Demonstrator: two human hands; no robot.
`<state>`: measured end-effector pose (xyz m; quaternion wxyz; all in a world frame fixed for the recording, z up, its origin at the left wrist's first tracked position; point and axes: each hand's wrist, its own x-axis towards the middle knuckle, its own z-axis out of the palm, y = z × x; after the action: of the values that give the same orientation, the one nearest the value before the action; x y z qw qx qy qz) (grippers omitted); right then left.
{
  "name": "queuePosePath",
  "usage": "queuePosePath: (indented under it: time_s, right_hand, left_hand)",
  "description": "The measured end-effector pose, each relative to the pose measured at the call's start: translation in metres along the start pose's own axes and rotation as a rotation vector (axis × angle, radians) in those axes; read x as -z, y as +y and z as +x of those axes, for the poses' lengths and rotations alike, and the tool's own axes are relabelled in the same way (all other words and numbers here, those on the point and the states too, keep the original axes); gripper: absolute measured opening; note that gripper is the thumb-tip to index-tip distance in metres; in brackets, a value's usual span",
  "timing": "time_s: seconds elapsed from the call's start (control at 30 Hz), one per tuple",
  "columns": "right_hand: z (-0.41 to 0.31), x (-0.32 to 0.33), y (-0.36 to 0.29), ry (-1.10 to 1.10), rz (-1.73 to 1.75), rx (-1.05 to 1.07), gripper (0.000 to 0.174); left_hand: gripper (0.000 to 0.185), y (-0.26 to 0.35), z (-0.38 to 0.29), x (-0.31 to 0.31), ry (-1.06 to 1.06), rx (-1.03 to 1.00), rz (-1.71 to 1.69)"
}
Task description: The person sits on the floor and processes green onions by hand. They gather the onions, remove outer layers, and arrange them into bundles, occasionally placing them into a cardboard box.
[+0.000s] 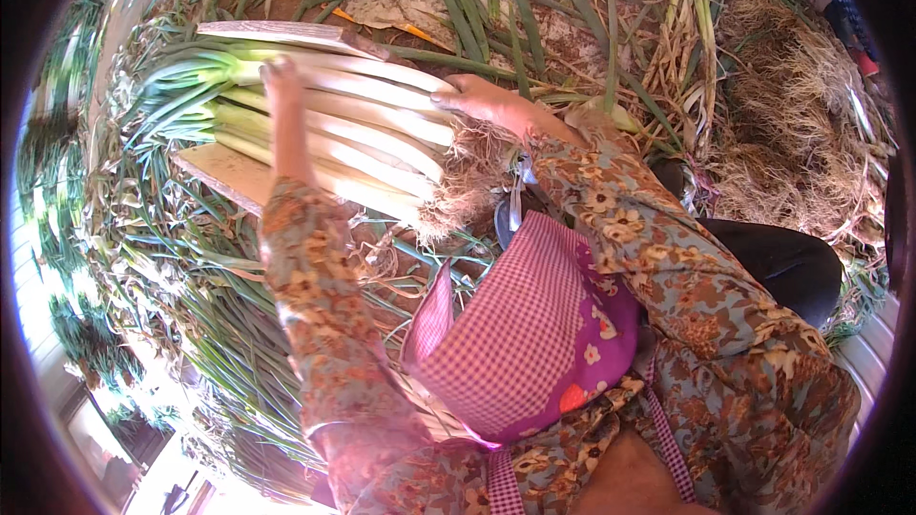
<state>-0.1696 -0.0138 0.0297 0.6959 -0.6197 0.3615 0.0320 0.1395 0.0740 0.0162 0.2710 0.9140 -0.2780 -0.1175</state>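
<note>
Before me a bundle of long white-stemmed green onions (372, 118) lies side by side between two wooden boards, the far board (279, 30) and the near board (222, 170). Their green leaves (179, 93) point left and their stringy roots (461, 193) point right. My left hand (283, 82), blurred, has its fingers curled over the far-side stalk where white turns to green. At the root end of the far-side stalks, my right hand (479, 99) holds a stalk between thumb and fingers. The undersides of the stalks are hidden.
Loose green leaves (465, 0) litter the ground beyond the boards. A heap of rooty onions (780, 107) is at the right. More long-leaved onions (243, 379) lie at the lower left. My purple checked apron (515, 315) and dark boot (773, 265) are close by.
</note>
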Motion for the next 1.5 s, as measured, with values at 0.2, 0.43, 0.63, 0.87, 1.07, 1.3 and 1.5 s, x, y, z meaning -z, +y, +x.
queuePosePath:
  time_s: [0.2,0.43,0.63,0.87,1.07,1.3,1.5]
  right_hand:
    - [-0.019,-0.002,0.038,-0.008,-0.245,0.361,0.034]
    - [-0.061,0.112,0.031,0.273,-0.574,0.452,0.026]
    - [0.008,0.39,0.022,0.971,-0.61,0.275,0.029]
    - [0.071,0.478,0.046,0.998,-0.637,-0.098,0.029]
    - [0.044,0.417,-0.016,0.871,-0.648,0.089,0.035]
    - [-0.095,0.251,-0.002,0.338,-0.01,0.185,0.048]
    - [-0.137,0.161,0.013,0.05,0.118,0.307,0.043]
  left_hand:
    - [0.052,0.015,-0.054,-0.047,0.207,-0.027,0.499]
    - [0.066,-0.008,-0.053,-0.038,0.192,-0.174,0.299]
    - [0.056,-0.008,-0.068,-0.047,0.281,0.087,-0.097]
    - [0.048,0.023,-0.078,-0.041,0.292,0.186,-0.102]
    - [0.043,0.03,-0.071,-0.039,0.29,0.235,-0.295]
    - [0.041,0.148,-0.103,0.049,0.534,0.073,-0.539]
    - [0.056,0.266,-0.184,-0.044,-0.716,0.221,-0.709]
